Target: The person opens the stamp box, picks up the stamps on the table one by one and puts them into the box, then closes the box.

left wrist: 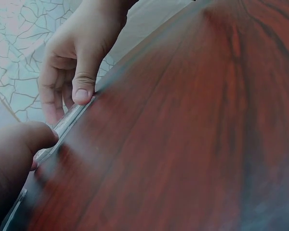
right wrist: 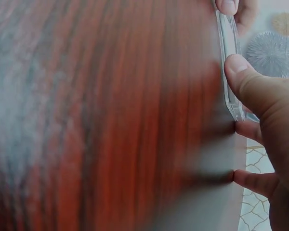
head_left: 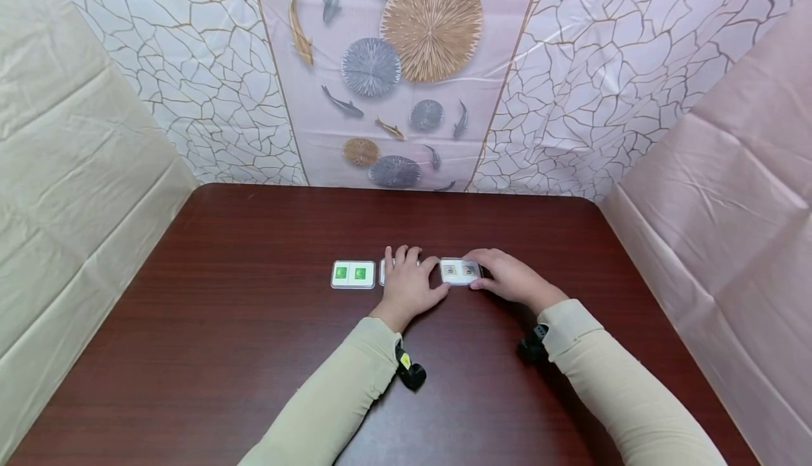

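Three flat clear plastic cases lie in a row on the table. The leftmost case (head_left: 353, 274) shows two green squares on white. Most of the middle case (head_left: 382, 273) is hidden under my left hand (head_left: 407, 288), whose fingers spread forward over it. The rightmost case (head_left: 458, 271) shows two small greyish-brown pictures on white. My left thumb and index finger pinch its left end, while my right hand (head_left: 512, 279) grips its right end between thumb and fingers. In the right wrist view, my right thumb (right wrist: 238, 65) presses the near edge of that case (right wrist: 229, 43).
The dark red-brown wooden table (head_left: 254, 367) has rounded far corners. A patterned cloth (head_left: 216, 64) with fish and discs hangs behind it, with plain cloths (head_left: 729, 170) at the sides. Black wrist cameras (head_left: 412, 376) sit below both cuffs.
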The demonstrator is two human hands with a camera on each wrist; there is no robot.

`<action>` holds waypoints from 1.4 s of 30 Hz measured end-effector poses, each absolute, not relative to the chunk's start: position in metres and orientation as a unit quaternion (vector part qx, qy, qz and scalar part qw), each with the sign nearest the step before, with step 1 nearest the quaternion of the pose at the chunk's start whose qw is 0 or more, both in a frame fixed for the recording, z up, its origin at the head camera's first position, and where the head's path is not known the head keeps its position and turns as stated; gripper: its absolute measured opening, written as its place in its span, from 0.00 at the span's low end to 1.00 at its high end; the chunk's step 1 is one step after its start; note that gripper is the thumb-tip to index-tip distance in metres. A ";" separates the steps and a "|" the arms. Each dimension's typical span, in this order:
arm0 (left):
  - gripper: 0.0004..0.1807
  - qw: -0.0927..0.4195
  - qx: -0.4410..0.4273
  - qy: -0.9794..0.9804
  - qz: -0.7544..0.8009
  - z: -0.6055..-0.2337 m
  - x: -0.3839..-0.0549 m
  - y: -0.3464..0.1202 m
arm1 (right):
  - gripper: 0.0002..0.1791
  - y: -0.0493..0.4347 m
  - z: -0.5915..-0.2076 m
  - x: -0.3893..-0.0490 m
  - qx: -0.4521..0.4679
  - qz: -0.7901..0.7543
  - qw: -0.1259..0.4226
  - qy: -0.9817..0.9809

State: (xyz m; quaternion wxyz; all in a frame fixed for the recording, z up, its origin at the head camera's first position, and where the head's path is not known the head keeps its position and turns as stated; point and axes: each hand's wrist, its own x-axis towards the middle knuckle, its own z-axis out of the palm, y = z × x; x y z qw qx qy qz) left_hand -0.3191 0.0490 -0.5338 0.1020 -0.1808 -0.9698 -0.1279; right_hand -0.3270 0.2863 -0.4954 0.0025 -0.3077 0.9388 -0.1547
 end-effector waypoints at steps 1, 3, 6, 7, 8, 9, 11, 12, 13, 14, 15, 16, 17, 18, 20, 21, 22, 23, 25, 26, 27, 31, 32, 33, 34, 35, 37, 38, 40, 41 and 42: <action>0.31 0.101 -0.181 -0.970 -0.128 -0.534 -0.319 0.049 | 0.27 0.286 -0.496 -0.327 -0.310 -0.149 0.002 0.939; 0.31 0.099 -0.181 -0.970 -0.127 -0.533 -0.319 0.049 | 0.27 0.286 -0.496 -0.327 -0.314 -0.143 0.002 0.939; 0.32 0.098 -0.181 -0.970 -0.126 -0.533 -0.319 0.049 | 0.26 0.285 -0.495 -0.326 -0.315 -0.135 0.005 0.940; 0.32 0.099 -0.182 -0.970 -0.129 -0.533 -0.319 0.049 | 0.26 0.285 -0.494 -0.326 -0.314 -0.134 0.006 0.940; 0.31 0.102 -0.184 -0.969 -0.131 -0.533 -0.319 0.049 | 0.26 0.284 -0.494 -0.325 -0.315 -0.130 0.006 0.940; 0.31 0.103 -0.185 -0.968 -0.134 -0.532 -0.318 0.049 | 0.26 0.285 -0.494 -0.325 -0.317 -0.125 0.005 0.940; 0.30 0.103 -0.188 -0.967 -0.136 -0.531 -0.317 0.049 | 0.26 0.284 -0.492 -0.325 -0.319 -0.119 0.006 0.940; 0.30 0.102 -0.189 -0.967 -0.136 -0.530 -0.317 0.049 | 0.26 0.284 -0.491 -0.325 -0.322 -0.117 0.005 0.940; 0.29 0.100 -0.190 -0.967 -0.134 -0.530 -0.317 0.049 | 0.26 0.283 -0.490 -0.325 -0.321 -0.114 0.006 0.940; 0.29 0.098 -0.190 -0.968 -0.129 -0.529 -0.317 0.050 | 0.26 0.282 -0.489 -0.326 -0.318 -0.113 0.008 0.941; 0.29 0.093 -0.190 -0.970 -0.122 -0.529 -0.317 0.050 | 0.26 0.282 -0.488 -0.326 -0.312 -0.117 0.011 0.943; 0.29 0.089 -0.190 -0.971 -0.115 -0.528 -0.317 0.051 | 0.25 0.281 -0.487 -0.327 -0.305 -0.122 0.015 0.944; 0.29 0.086 -0.189 -0.972 -0.109 -0.528 -0.317 0.051 | 0.25 0.280 -0.486 -0.328 -0.296 -0.130 0.018 0.946; 0.29 0.084 -0.188 -0.973 -0.104 -0.528 -0.317 0.051 | 0.25 0.279 -0.486 -0.329 -0.287 -0.139 0.020 0.948; 0.29 0.081 -0.185 -0.975 -0.096 -0.527 -0.317 0.052 | 0.25 0.279 -0.488 -0.329 -0.264 -0.165 0.024 0.950; 0.29 0.077 -0.184 -0.975 -0.095 -0.527 -0.317 0.052 | 0.25 0.280 -0.490 -0.329 -0.256 -0.179 0.024 0.950; 0.29 0.075 -0.183 -0.976 -0.095 -0.528 -0.317 0.052 | 0.25 0.281 -0.493 -0.328 -0.249 -0.192 0.022 0.949; 0.29 0.074 -0.183 -0.976 -0.095 -0.528 -0.317 0.052 | 0.25 0.282 -0.497 -0.327 -0.242 -0.208 0.020 0.947; 0.29 0.073 -0.185 -0.975 -0.098 -0.529 -0.316 0.052 | 0.27 0.286 -0.505 -0.326 -0.235 -0.237 0.010 0.942; 0.29 0.073 -0.186 -0.975 -0.097 -0.529 -0.316 0.051 | 0.27 0.288 -0.510 -0.325 -0.237 -0.251 0.002 0.939; 0.29 0.074 -0.186 -0.975 -0.099 -0.530 -0.316 0.051 | 0.28 0.289 -0.514 -0.324 -0.240 -0.264 -0.006 0.934; 0.29 0.082 -0.182 -0.975 -0.094 -0.530 -0.316 0.049 | 0.29 0.290 -0.525 -0.323 -0.253 -0.305 -0.042 0.917; 0.29 0.083 -0.181 -0.975 -0.094 -0.530 -0.316 0.049 | 0.29 0.289 -0.527 -0.323 -0.253 -0.309 -0.048 0.916; 0.29 0.082 -0.181 -0.976 -0.095 -0.530 -0.316 0.048 | 0.29 0.289 -0.528 -0.322 -0.249 -0.315 -0.050 0.915; 0.29 0.080 -0.181 -0.976 -0.096 -0.530 -0.316 0.048 | 0.29 0.288 -0.529 -0.322 -0.244 -0.316 -0.052 0.915; 0.29 0.078 -0.182 -0.975 -0.097 -0.531 -0.315 0.048 | 0.29 0.288 -0.531 -0.321 -0.237 -0.319 -0.051 0.916; 0.29 0.074 -0.183 -0.975 -0.100 -0.531 -0.315 0.047 | 0.29 0.287 -0.533 -0.320 -0.221 -0.319 -0.050 0.920; 0.29 0.073 -0.182 -0.975 -0.101 -0.531 -0.315 0.047 | 0.30 0.287 -0.533 -0.319 -0.213 -0.320 -0.048 0.922; 0.29 0.075 -0.181 -0.975 -0.101 -0.531 -0.315 0.047 | 0.30 0.286 -0.533 -0.318 -0.203 -0.321 -0.047 0.924; 0.30 0.076 -0.181 -0.976 -0.099 -0.531 -0.316 0.047 | 0.30 0.286 -0.533 -0.318 -0.201 -0.320 -0.049 0.925; 0.30 0.077 -0.180 -0.976 -0.099 -0.531 -0.316 0.047 | 0.30 0.286 -0.533 -0.317 -0.198 -0.319 -0.049 0.925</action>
